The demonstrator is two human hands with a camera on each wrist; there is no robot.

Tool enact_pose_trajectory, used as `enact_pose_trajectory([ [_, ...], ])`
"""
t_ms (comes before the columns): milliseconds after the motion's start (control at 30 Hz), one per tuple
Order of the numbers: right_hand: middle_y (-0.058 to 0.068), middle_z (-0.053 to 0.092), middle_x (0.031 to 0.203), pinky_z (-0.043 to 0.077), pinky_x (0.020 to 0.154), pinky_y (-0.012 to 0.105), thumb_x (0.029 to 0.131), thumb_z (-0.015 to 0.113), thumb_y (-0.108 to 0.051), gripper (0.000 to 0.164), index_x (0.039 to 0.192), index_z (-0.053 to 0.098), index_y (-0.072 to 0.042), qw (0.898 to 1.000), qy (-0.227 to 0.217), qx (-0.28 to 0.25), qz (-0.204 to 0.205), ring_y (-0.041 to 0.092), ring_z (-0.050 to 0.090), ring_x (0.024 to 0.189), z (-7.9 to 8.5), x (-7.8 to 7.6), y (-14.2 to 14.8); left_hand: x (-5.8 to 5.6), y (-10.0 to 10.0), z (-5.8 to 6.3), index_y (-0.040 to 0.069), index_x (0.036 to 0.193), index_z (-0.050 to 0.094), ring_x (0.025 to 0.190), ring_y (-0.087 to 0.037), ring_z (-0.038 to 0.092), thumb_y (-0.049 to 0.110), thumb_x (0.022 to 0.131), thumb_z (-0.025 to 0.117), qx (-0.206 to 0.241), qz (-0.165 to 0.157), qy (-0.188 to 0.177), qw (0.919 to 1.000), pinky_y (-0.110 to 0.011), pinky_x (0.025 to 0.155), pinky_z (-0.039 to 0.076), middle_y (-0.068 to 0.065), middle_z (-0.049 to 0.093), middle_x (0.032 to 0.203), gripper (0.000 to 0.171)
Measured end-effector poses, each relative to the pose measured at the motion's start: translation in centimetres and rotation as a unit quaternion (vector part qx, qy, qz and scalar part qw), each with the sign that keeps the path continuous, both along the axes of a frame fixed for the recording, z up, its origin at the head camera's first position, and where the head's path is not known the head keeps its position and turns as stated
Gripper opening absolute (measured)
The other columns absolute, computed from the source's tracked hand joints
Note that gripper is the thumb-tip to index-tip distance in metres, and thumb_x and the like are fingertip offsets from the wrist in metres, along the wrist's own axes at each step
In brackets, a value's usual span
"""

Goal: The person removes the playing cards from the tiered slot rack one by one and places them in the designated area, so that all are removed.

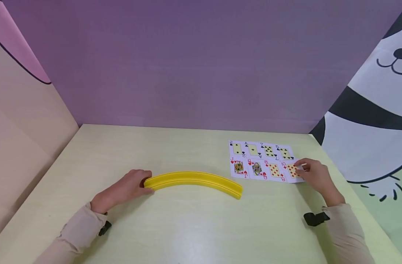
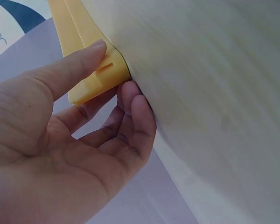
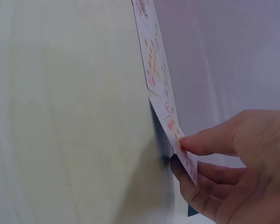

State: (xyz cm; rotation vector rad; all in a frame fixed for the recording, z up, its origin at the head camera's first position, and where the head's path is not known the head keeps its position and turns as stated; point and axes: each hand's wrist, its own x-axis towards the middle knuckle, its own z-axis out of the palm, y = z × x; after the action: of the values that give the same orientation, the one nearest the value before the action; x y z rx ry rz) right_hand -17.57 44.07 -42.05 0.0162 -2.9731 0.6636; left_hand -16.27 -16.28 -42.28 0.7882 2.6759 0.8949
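Note:
A yellow curved card holder (image 1: 192, 178) lies on the table, arching away from me. My left hand (image 1: 130, 187) grips its left end; in the left wrist view the thumb (image 2: 91, 56) presses one face, and curled fingers reach behind and below. At the right, my right hand (image 1: 316, 176) pinches the ten of diamonds (image 1: 291, 171) by its right side. In the right wrist view this playing card (image 3: 170, 122) tilts up off the table, thumb on its face and fingers beneath. Beside it lies the eight of diamonds (image 1: 274, 170).
Other face-up cards lie in two rows: the jack (image 1: 238, 167) and queen (image 1: 256, 168) of hearts in front, black cards such as the two of spades (image 1: 237, 148) behind. A purple wall (image 1: 194, 66) borders the table's back; panels stand at both sides.

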Motion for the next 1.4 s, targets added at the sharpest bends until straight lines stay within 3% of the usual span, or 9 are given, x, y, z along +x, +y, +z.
enact_pose_trajectory([
  [200, 0.030, 0.060, 0.104, 0.043, 0.065, 0.033, 0.091, 0.066, -0.006, 0.026, 0.113, 0.063, 0.006, 1.000, -0.025, 0.018, 0.001, 0.038, 0.056, 0.089, 0.1, 0.0, -0.3, 0.0, 0.0, 0.3, 0.010, 0.084, 0.057, 0.063, -0.012, 0.042, 0.013, 0.086, 0.079, 0.003, -0.002, 0.002, 1.0000, -0.023, 0.060, 0.036, 0.002, 0.045, 0.068, 0.023],
  [600, 0.030, 0.061, 0.101, 0.041, 0.069, 0.039, 0.090, 0.065, -0.006, 0.024, 0.111, 0.064, 0.006, 0.999, 0.002, 0.032, 0.011, 0.038, 0.054, 0.088, -0.5, 0.0, -0.6, 0.1, 0.2, 0.1, 0.011, 0.081, 0.054, 0.061, -0.011, 0.040, 0.011, 0.085, 0.079, 0.017, -0.005, 0.000, 0.9998, -0.022, 0.059, 0.035, 0.002, 0.043, 0.067, 0.025],
  [900, 0.033, 0.061, 0.103, 0.046, 0.071, 0.052, 0.091, 0.065, -0.006, 0.024, 0.110, 0.065, 0.009, 0.998, -0.009, 0.059, 0.011, 0.044, 0.056, 0.092, -0.9, 0.5, -1.0, 0.3, 0.3, 0.0, 0.010, 0.082, 0.055, 0.062, -0.012, 0.041, 0.011, 0.085, 0.079, 0.020, -0.009, -0.002, 0.9998, -0.023, 0.059, 0.035, 0.002, 0.045, 0.068, 0.024],
  [1133, 0.033, 0.060, 0.104, 0.045, 0.073, 0.053, 0.091, 0.065, -0.007, 0.025, 0.110, 0.064, 0.009, 0.998, -0.017, 0.057, 0.005, 0.044, 0.055, 0.092, -0.7, 0.3, -1.5, 0.2, -0.1, -0.4, 0.012, 0.083, 0.056, 0.062, -0.011, 0.041, 0.012, 0.085, 0.079, 0.018, -0.005, 0.000, 0.9998, -0.022, 0.059, 0.036, 0.003, 0.046, 0.069, 0.023],
  [1400, 0.032, 0.061, 0.108, 0.048, 0.072, 0.052, 0.092, 0.066, -0.008, 0.029, 0.115, 0.064, 0.010, 0.998, 0.052, 0.042, 0.009, 0.044, 0.058, 0.093, 1.5, 0.8, -4.0, 0.1, 0.2, -0.6, 0.010, 0.085, 0.057, 0.064, -0.013, 0.043, 0.012, 0.086, 0.078, 0.005, 0.015, -0.008, 0.9998, -0.024, 0.060, 0.037, 0.002, 0.046, 0.069, 0.021],
])
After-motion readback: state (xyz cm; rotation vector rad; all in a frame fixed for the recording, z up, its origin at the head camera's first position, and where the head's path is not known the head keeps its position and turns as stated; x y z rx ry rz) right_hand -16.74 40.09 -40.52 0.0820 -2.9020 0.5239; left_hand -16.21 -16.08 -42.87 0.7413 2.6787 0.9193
